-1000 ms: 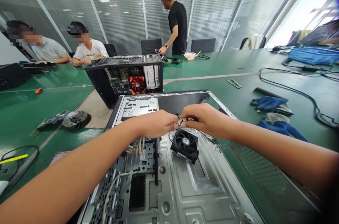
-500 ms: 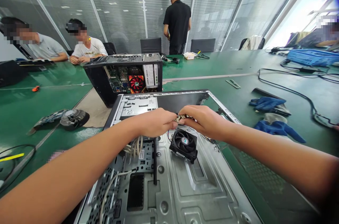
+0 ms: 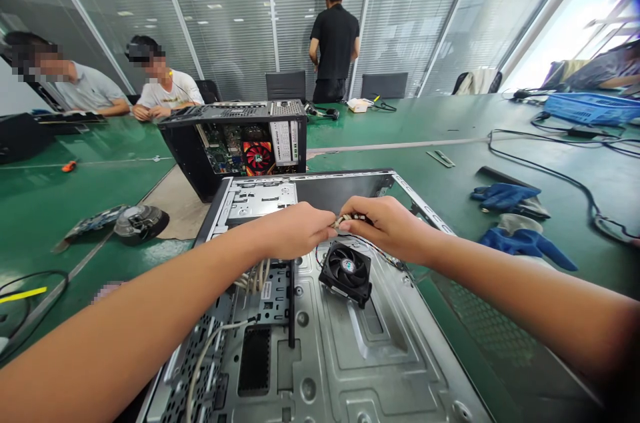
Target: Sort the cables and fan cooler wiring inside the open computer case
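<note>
An open grey computer case (image 3: pixel 350 356) lies flat before me on the green table. Above its middle, my left hand (image 3: pixel 295 231) and my right hand (image 3: pixel 385 224) are both closed on a small bundle of pale cables (image 3: pixel 345 219) stretched between the fingertips. More pale cables (image 3: pixel 257 275) hang from under my left hand into the case. A black cooling fan (image 3: pixel 347 271) lies loose on the case floor just below my hands, with thin wires trailing from it.
A second open black computer case (image 3: pixel 235 143) stands behind. A circuit board with a round fan (image 3: pixel 127 221) lies left. Blue gloves (image 3: pixel 520 219) and black cables (image 3: pixel 575 176) lie right. Two seated people at far left, one standing at the back. A blue basket (image 3: pixel 593 105) sits far right.
My hands keep the same grip on the cables, with only slight shifts. The standing person at the back has turned away from the table and stepped a little to the right.
</note>
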`<state>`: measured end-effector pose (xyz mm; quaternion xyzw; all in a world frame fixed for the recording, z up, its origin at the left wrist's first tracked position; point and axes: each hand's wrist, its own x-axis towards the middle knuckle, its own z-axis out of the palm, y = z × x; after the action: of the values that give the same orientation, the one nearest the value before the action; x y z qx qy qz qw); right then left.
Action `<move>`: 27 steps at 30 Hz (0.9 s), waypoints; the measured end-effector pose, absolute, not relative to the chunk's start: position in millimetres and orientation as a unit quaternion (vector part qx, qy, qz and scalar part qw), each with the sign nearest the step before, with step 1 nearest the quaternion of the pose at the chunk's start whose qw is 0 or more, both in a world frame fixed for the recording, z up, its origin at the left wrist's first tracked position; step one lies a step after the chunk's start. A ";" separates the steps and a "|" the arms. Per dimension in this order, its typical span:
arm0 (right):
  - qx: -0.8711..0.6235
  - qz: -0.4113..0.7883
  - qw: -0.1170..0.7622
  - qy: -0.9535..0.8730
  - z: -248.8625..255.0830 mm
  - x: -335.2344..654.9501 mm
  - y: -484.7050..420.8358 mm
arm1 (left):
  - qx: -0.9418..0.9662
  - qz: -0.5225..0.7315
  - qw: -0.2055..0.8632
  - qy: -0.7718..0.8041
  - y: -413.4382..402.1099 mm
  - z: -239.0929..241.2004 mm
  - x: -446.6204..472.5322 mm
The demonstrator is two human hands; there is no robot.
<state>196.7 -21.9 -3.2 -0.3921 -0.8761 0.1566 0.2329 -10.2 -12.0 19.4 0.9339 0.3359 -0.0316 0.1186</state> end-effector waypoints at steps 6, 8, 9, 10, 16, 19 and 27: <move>-0.405 0.144 0.235 -0.872 -1.5 197.2 -24.2 | 0.942 -0.017 0.140 0.305 -10.7 21.1 -11.2; -0.403 0.140 0.236 -0.873 -0.6 198.4 -25.6 | 0.944 -0.012 0.138 0.299 -9.8 20.8 -11.5; -0.398 0.137 0.236 -0.876 -0.3 199.0 -26.3 | 0.945 -0.012 0.138 0.297 -9.4 20.6 -11.7; -0.390 0.134 0.235 -0.880 -0.1 199.5 -26.9 | 0.945 -0.013 0.139 0.296 -8.9 20.4 -11.8; -0.373 0.117 0.246 -0.887 2.1 198.9 -29.9 | 0.947 0.013 0.152 0.284 -9.4 20.6 -12.1; -0.387 0.120 0.241 -0.882 3.7 198.5 -30.1 | 0.947 0.021 0.134 0.290 -11.3 21.1 -10.7; -0.362 0.105 0.237 -0.895 0.7 199.0 -26.9 | 0.943 -0.018 0.103 0.316 -12.6 23.6 -9.2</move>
<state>199.0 -26.9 0.7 -0.3616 -0.8954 0.1051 0.2375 -9.2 -12.6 23.6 0.9428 0.3164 -0.0181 0.1032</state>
